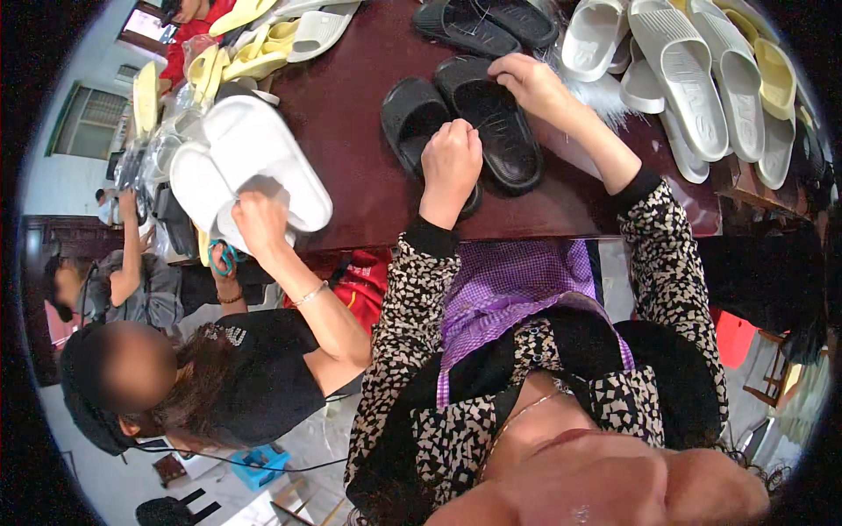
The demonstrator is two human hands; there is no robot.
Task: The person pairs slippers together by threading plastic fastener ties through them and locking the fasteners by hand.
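Observation:
A pair of black slide slippers lies on the dark red table (351,131) in front of me. My left hand (452,165) is closed in a pinch over the gap between the left slipper (405,118) and the right slipper (509,145). A thin pale strand shows at its fingertips, too fine to make out clearly. My right hand (537,86) bends its fingers down at the far upper edge of the right slipper, thumb and index finger close together. What is between them, if anything, is hidden.
Another black pair (478,24) lies beyond. Grey slippers (680,74) and yellow ones (776,83) pile up at right. On my left a co-worker's hand (261,215) is at white slippers (263,149); the other holds teal-handled scissors (226,257). More yellow slippers (206,74) lie at far left.

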